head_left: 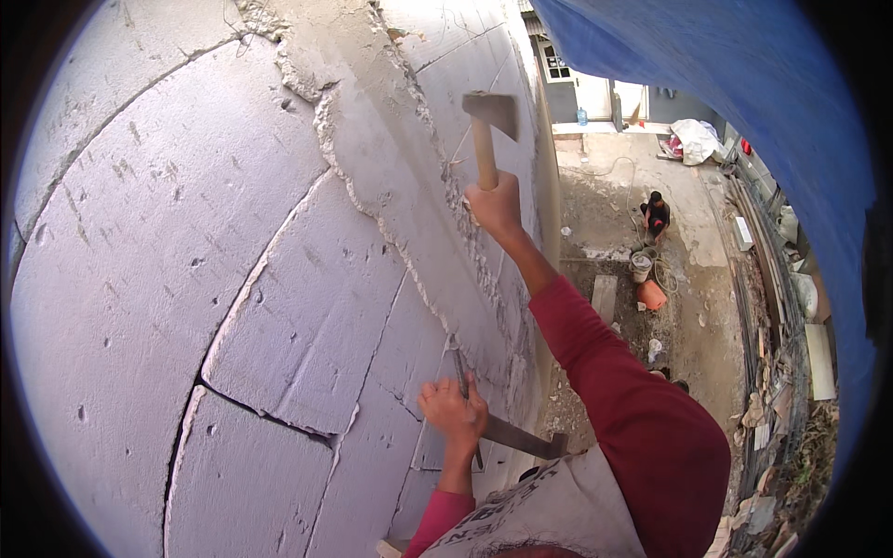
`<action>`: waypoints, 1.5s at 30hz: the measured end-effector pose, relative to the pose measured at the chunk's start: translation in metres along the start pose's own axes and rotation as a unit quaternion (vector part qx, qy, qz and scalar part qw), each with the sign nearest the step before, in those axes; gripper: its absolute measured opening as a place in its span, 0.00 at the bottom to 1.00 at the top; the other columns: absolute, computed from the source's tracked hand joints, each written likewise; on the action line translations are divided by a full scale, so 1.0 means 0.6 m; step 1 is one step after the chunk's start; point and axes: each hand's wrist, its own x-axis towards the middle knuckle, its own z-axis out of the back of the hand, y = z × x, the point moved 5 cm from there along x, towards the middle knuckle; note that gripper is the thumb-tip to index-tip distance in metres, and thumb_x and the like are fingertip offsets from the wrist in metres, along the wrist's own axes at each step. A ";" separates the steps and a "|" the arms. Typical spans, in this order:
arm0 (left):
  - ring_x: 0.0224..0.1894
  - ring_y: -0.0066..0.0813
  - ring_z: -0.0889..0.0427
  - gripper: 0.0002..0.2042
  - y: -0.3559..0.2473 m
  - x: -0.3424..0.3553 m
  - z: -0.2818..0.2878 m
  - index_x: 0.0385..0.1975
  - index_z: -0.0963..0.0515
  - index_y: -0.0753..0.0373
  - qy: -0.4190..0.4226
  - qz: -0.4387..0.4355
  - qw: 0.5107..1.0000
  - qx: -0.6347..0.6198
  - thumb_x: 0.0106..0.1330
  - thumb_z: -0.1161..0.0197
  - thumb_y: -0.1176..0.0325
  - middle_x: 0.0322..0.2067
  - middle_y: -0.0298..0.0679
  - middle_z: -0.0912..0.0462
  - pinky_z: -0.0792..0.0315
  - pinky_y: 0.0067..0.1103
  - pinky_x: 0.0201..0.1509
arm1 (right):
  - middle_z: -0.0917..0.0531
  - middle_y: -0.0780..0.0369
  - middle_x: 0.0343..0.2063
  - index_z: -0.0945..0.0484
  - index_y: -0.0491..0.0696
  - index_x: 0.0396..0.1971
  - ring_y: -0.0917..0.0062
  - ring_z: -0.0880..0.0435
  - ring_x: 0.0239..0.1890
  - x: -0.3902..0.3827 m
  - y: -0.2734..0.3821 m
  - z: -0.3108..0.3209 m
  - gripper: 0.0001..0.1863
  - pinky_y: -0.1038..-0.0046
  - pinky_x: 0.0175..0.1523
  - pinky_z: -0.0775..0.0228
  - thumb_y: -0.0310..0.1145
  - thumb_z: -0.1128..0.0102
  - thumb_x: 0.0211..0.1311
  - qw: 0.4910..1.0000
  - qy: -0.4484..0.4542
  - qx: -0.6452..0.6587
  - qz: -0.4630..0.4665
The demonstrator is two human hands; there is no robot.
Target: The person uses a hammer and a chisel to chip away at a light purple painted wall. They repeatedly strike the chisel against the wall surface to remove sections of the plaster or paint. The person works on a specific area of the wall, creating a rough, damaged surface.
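Note:
My right hand [496, 205] is closed round the wooden handle of a hatchet [493, 110], raised beside the wall with its dark head up. Lower down, my left hand [453, 409] wraps round a thin metal chisel [460, 365]. The chisel's upper end meets the wall [307, 307] at the lower end of a rough grey mortar band [409, 214]. Pale blocks with dark cracked joints make up this wall. Behind my left hand, a brownish flat bar [521, 439] sticks out from the wall side.
Far below on the right lies a dirt yard [684, 251], where another person [656, 216] crouches near a bucket [641, 266] and an orange container [651, 295]. A blue tarp [744, 84] hangs at the upper right. Planks and rubble [767, 372] line the yard's right side.

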 end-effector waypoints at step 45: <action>0.32 0.45 0.30 0.14 -0.008 0.006 0.001 0.15 0.27 0.62 0.000 0.006 1.000 -0.009 0.60 0.31 0.68 0.21 0.41 0.28 0.41 0.36 0.38 | 0.24 0.62 0.18 0.24 0.38 0.24 0.75 0.25 0.21 -0.016 0.021 -0.023 0.09 0.67 0.30 0.30 0.28 0.36 0.53 0.965 -0.094 0.133 0.205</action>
